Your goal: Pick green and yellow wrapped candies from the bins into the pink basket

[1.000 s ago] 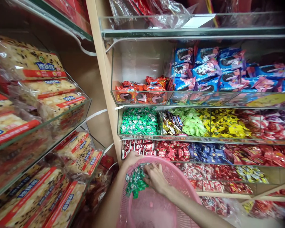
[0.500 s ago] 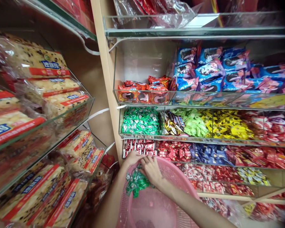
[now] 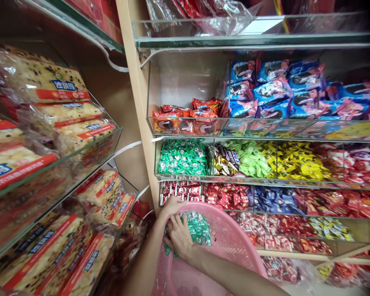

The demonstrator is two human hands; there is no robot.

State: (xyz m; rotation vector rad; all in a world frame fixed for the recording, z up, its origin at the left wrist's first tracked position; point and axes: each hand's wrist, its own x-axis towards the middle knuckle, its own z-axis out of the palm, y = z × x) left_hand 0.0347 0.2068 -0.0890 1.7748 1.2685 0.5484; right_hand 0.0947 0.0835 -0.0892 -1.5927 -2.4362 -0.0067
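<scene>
A pink plastic basket (image 3: 237, 234) with mesh sides is tilted below the candy shelves. My left hand (image 3: 172, 207) grips its far-left rim, most of its fingers hidden. Inside the basket, my right hand (image 3: 180, 236) lies with fingers spread against the left wall, holding nothing that I can see. Green-wrapped candies (image 3: 199, 228) rest on the basket's far wall beside that hand, and a few more show under its fingertips. The same kind of green candies (image 3: 183, 158) fills a glass-fronted bin above the basket.
Packaged seeded crackers (image 3: 55, 78) fill glass shelves close on the left. A wooden post (image 3: 138, 98) divides them from the candy shelves. Yellow candies (image 3: 299, 162), red candies (image 3: 226, 195) and blue snack packets (image 3: 273, 90) fill bins to the right. A glass shelf edge (image 3: 259, 41) runs above.
My right hand has moved left and down along the basket wall, its fingers spreading out. More green candies now show on the far wall to its right. My left hand stays at the rim.
</scene>
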